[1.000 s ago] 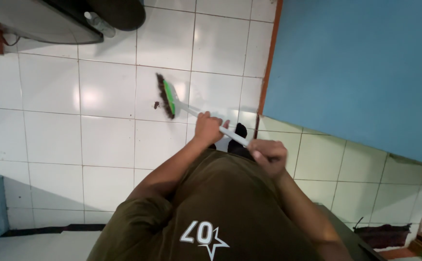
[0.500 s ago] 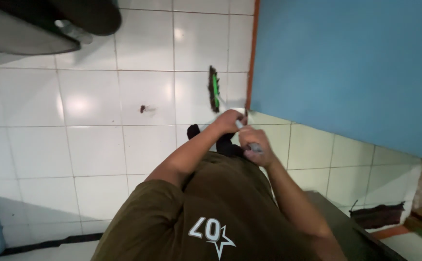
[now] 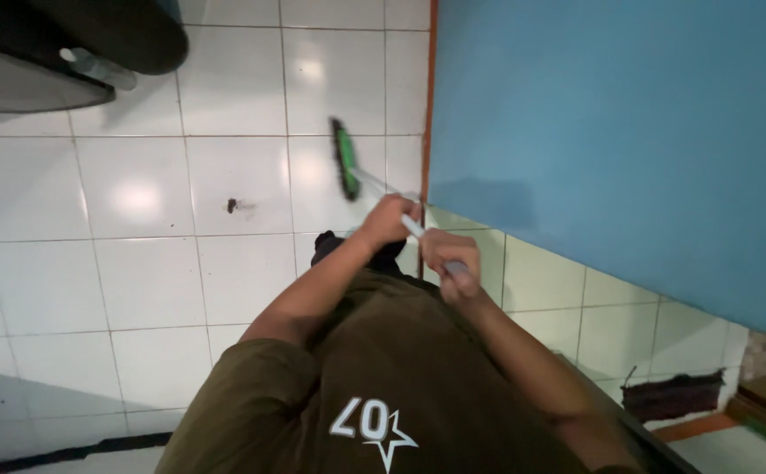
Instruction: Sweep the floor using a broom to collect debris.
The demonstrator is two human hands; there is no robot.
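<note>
A white tiled floor (image 3: pixel 146 281) runs up to a blue wall (image 3: pixel 620 132) on the right. A broom (image 3: pixel 345 160) with a green head rests on the floor just beside the wall's foot. The left hand (image 3: pixel 386 219) and right hand (image 3: pixel 447 254) are both clamped on its white handle (image 3: pixel 411 225), close together. A small dark speck (image 3: pixel 232 205) lies well left of the broom.

Indoor light, moderately bright. Glare patches on white floor tiles (image 3: pixel 137 197). Soft shadow on blue wall (image 3: pixel 620 132). Broom head (image 3: pixel 344 160) motion-blurred; edges bowed.
</note>
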